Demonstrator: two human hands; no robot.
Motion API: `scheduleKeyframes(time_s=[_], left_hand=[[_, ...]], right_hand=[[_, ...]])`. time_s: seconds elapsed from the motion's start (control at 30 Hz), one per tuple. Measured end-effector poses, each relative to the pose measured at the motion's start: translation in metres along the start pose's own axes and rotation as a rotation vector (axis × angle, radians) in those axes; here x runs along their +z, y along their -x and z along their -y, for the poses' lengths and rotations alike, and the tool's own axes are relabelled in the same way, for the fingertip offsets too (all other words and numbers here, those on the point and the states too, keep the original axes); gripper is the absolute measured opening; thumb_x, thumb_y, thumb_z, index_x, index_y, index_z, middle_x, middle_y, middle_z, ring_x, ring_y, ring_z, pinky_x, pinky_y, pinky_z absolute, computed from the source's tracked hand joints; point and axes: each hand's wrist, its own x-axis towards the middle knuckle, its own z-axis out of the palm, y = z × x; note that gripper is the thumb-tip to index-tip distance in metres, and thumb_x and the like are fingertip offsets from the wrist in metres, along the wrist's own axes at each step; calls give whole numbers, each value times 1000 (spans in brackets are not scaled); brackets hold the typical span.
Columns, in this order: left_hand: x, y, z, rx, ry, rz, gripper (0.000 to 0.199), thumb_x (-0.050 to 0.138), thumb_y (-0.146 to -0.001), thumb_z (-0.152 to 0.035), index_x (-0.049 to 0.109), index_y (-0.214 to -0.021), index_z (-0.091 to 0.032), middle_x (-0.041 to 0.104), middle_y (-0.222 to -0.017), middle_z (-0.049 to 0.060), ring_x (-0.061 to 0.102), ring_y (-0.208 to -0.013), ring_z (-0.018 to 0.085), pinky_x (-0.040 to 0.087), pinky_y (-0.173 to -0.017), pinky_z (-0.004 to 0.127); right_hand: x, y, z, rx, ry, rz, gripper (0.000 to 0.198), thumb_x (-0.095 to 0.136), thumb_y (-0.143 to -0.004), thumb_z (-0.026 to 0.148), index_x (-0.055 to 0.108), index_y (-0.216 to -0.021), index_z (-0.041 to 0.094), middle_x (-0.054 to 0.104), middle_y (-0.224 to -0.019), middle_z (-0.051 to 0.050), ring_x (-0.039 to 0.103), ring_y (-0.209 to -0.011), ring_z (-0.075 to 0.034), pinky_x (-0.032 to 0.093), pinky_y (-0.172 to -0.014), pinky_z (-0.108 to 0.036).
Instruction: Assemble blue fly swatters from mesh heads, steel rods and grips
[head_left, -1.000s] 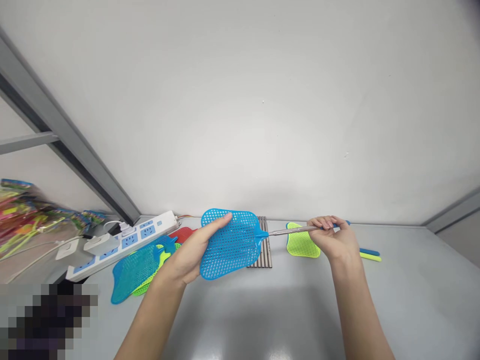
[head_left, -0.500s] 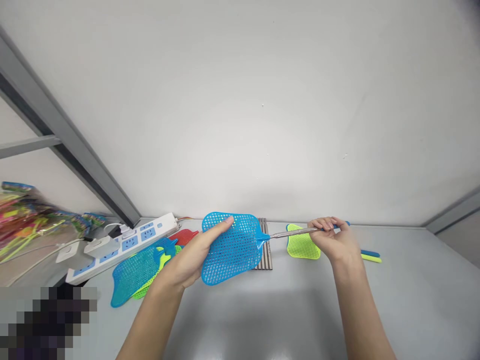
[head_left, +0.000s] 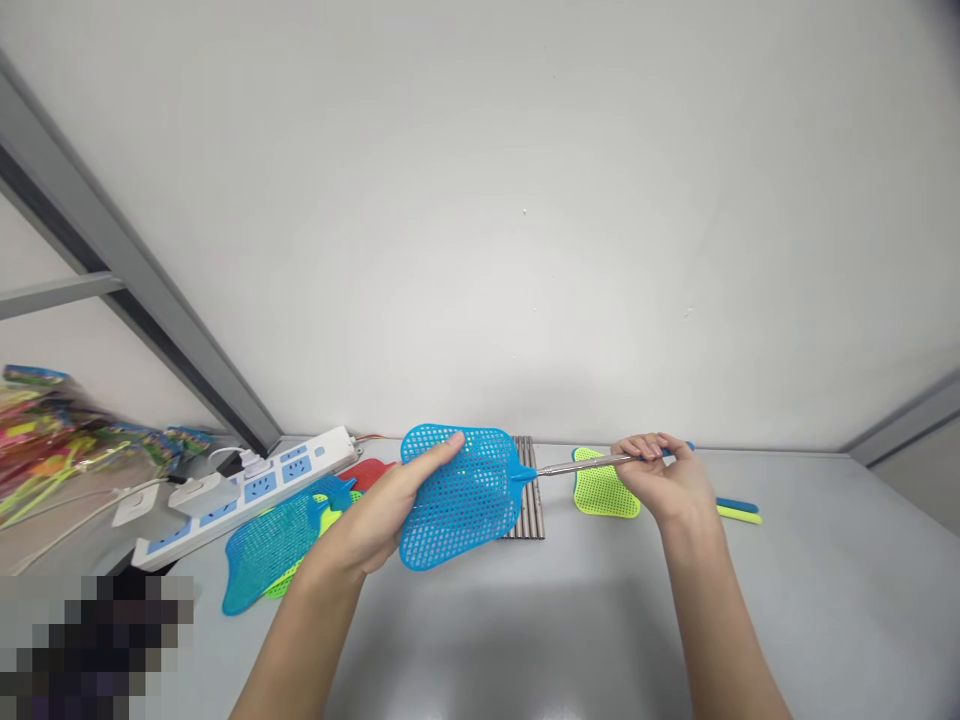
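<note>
A blue fly swatter (head_left: 465, 510) with a silver metal rod and a blue handle end is held level above the table. My left hand (head_left: 382, 515) grips its perforated head at the left side, thumb on the front, fingers hidden behind. Around the rod and handle end at the right, my right hand (head_left: 664, 475) is closed. Behind the swatter head lie several metal rods (head_left: 531, 510), side by side. A yellow-green swatter (head_left: 606, 490) rests under the held rod, and blue and yellow-green handles (head_left: 739, 511) stick out right of my right wrist.
Blue swatter heads (head_left: 270, 545), with green and red ones by them, lie on the table at the left. A white power strip (head_left: 259, 490) with plugs and cables runs behind them. Packaged colourful items (head_left: 67, 440) are at the far left. A pale wall (head_left: 525, 250) rises behind the table.
Both hands and the blue fly swatter have shifted very slightly to the left. The grip of each hand looks the same.
</note>
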Motion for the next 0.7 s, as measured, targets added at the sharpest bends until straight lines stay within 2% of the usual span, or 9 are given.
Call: scheduleKeyframes(time_s=[0.2, 0.5, 0.7], left_hand=[[2, 1, -1, -8, 40, 2, 28, 52, -73, -30, 61, -95, -15, 65, -90, 9, 58, -89, 23, 45, -80, 35], [5, 3, -4, 29, 72, -71, 29, 54, -71, -30, 61, -94, -14, 66, -86, 9, 60, -84, 24, 49, -72, 32], [6, 0, -1, 38, 93, -53, 32, 53, -71, -30, 60, -98, -13, 66, -87, 10, 60, -84, 25, 48, -73, 35]], right_hand=[[-2, 0, -1, 9, 1, 9, 18, 34, -61, 6, 22, -57, 18, 21, -45, 8, 23, -36, -5, 26, -36, -18], [-5, 3, -7, -6, -6, 49, 19, 34, -60, 6, 21, -57, 18, 20, -45, 8, 24, -35, -5, 26, -36, -18], [-3, 4, -5, -35, -25, 43, 18, 34, -60, 5, 22, -56, 18, 20, -45, 8, 22, -36, -5, 25, -35, -18]])
